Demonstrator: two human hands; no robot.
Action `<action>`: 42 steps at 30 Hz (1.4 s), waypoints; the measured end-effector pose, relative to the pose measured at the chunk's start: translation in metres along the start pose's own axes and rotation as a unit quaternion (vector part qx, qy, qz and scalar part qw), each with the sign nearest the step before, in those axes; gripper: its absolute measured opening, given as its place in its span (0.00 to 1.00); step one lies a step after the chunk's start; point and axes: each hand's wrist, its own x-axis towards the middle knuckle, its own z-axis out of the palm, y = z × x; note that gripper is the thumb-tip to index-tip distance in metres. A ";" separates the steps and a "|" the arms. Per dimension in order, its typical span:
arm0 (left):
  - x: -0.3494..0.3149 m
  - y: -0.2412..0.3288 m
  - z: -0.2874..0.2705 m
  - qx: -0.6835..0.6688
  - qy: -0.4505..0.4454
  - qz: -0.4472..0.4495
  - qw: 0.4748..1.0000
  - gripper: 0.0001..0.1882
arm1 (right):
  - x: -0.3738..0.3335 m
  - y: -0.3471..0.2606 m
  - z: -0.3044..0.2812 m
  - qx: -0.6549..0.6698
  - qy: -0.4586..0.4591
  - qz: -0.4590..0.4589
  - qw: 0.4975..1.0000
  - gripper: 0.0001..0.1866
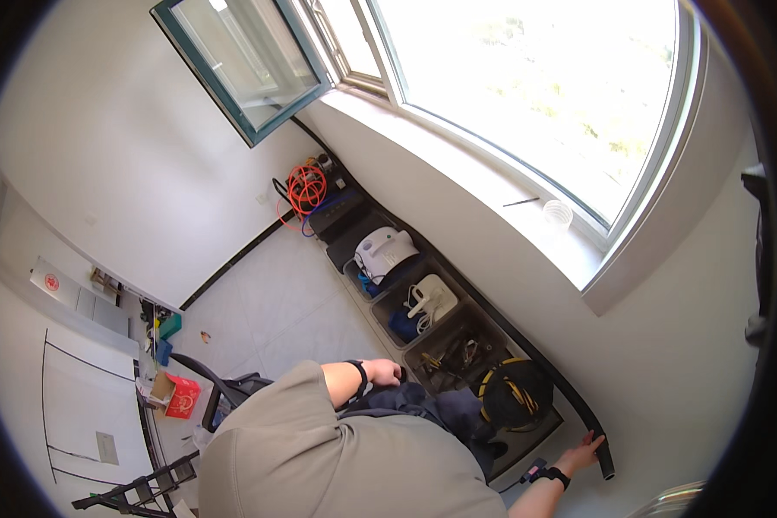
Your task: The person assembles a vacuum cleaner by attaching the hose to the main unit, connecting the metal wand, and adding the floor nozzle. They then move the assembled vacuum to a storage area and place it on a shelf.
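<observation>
Head view: the person crouches over a row of dark bins (423, 324) set along the foot of the wall under the window (527, 95).

The right hand (585, 451), at about five o'clock, curls its fingers round the lower end of a long black tube (570, 397) that runs up along the wall's base toward eleven o'clock. The left hand (384, 373), near the centre of the picture, lies on the dark trouser knee; whether it is closed or slack I cannot tell.

Risks, as I judge them: the tube is long and held only at one tip, so it could whip or sag and knock the bins' contents. It could also slip from a fingertip grip. The open window sash (242, 65) overhead is a head-bump hazard on rising.

Count:
- one black tube
- four or five bins, the far ones hard to separate
- two white appliances (387, 250)
- one orange cable coil (306, 188)
- one yellow-and-black coil (514, 393)
- one red box (181, 397) on the floor at eight o'clock
- two wristbands, one per wrist
</observation>
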 end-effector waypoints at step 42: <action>-0.028 0.004 0.020 -0.059 -0.002 -0.085 0.995 0.19 | 0.091 0.006 0.011 -0.100 -0.048 0.115 0.987 0.38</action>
